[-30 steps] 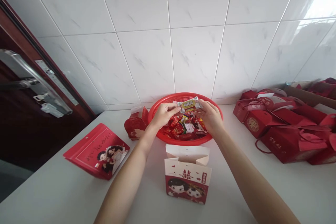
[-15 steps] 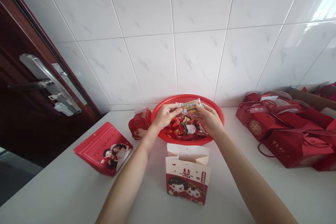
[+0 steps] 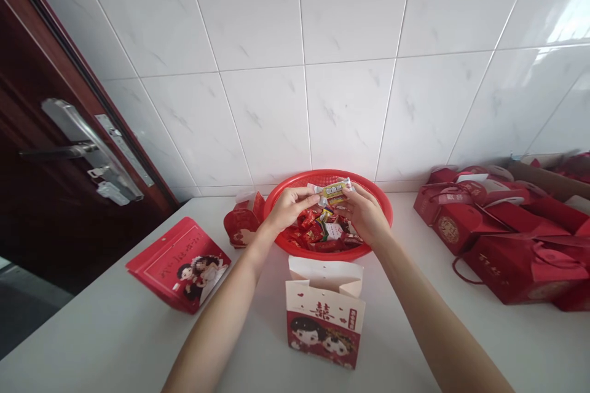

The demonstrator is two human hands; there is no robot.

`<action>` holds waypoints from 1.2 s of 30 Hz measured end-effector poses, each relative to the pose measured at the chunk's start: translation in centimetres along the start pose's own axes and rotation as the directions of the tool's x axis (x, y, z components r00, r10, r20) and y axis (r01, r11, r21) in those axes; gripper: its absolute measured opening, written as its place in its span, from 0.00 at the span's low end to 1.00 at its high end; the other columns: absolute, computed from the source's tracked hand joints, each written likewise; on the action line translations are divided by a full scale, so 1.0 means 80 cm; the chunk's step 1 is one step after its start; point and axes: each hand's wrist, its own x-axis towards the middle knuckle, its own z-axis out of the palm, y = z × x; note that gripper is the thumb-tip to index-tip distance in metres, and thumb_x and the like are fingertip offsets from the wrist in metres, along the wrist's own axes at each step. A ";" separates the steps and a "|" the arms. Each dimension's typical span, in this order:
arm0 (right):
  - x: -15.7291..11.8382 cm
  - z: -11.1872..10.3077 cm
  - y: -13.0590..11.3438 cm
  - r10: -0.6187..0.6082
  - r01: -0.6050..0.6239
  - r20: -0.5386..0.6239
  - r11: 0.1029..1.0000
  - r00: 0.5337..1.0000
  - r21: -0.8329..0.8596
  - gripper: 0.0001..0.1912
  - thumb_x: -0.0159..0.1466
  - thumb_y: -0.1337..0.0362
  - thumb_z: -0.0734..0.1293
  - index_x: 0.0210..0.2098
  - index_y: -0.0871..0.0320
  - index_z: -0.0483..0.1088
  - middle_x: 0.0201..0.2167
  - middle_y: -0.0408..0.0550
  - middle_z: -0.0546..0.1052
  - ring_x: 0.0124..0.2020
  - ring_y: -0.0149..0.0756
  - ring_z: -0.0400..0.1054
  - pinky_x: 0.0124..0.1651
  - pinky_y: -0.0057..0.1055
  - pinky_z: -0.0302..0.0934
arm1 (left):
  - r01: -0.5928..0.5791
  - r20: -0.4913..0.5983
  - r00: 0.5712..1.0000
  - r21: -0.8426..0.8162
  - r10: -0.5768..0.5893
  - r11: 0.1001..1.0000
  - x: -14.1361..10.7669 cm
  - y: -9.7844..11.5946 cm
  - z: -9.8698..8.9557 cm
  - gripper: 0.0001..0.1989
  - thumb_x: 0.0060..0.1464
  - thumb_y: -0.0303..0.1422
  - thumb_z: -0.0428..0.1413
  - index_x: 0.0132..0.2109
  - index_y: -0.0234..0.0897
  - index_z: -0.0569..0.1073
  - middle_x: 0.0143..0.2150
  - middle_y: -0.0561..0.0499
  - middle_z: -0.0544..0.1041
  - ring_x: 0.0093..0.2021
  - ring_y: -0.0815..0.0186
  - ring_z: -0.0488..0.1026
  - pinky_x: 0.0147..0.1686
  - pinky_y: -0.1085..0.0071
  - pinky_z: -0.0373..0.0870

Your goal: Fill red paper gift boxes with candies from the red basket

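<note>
One oblong yellow-and-silver wrapped sweet (image 3: 332, 189) — held over a round red plastic basket (image 3: 322, 255) of glossy wrapped candies (image 3: 313, 233), printed face toward the viewer, perhaps for inspection. One red-and-white printed cardboard box (image 3: 325, 319), upright on the white bench (image 3: 258, 344), mouth open, seemingly placed for easy reach. Left hand (image 3: 290, 206): thumb and fingers pinched together on the sweet's left end. Right hand (image 3: 367, 214): fingertips closed on its right end, other fingers loosely curled.

Left forearm (image 3: 233, 301) and right forearm (image 3: 431, 307) are bare.
</note>
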 end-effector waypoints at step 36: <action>0.006 0.005 0.003 -0.006 0.049 -0.353 0.993 0.936 0.111 0.14 0.48 0.57 0.77 0.25 0.57 0.71 0.21 0.43 0.78 0.18 0.29 0.66 0.20 0.25 0.61 | 0.074 0.253 0.918 0.647 -0.304 0.759 0.001 -0.010 0.014 0.15 0.55 0.44 0.57 0.31 0.36 0.76 0.30 0.50 0.79 0.32 0.62 0.73 0.33 0.70 0.63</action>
